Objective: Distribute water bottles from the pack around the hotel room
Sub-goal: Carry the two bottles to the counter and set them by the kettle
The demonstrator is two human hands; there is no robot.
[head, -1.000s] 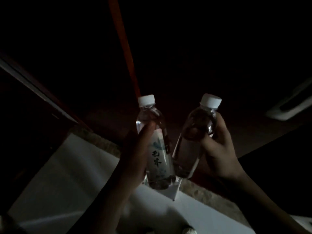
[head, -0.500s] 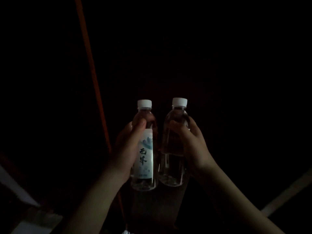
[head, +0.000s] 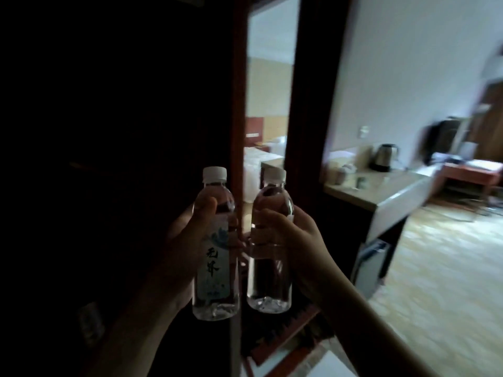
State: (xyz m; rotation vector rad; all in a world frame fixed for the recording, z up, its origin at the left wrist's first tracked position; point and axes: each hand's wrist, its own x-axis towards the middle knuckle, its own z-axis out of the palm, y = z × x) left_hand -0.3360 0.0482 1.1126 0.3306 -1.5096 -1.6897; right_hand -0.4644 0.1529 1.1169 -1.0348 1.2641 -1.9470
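— Two bottles, one in each hand, both held upright in front of the chest. The left hand (head: 187,240) has its grip wrapped round the labelled bottle (head: 215,246), thumb across the front near the shoulder. The right hand (head: 288,240) curls its fingers round the plain bottle (head: 270,240) at about mid-height.

— Are the bottles touching each other?

— Just beside one another, caps up, long axes near enough parallel and vertical. I can't tell whether the sides meet; a dark wooden door frame (head: 307,104) runs behind them.

— Where would they go from here?

— My guess is the tabletop (head: 381,197) ahead and to the right, the one carrying the kettle (head: 385,157) and some cups too blurred to describe. It lies on the right hand's side, so that hand is the nearer one, and its bottle is already upright, so it should only need carrying across and setting down on its base.

— And the other?

— Through the gap left of the frame there's a bed (head: 258,161) further in. The left hand's bottle might be meant for somewhere near it, though nothing here settles that. Neither bottle has been placed yet.
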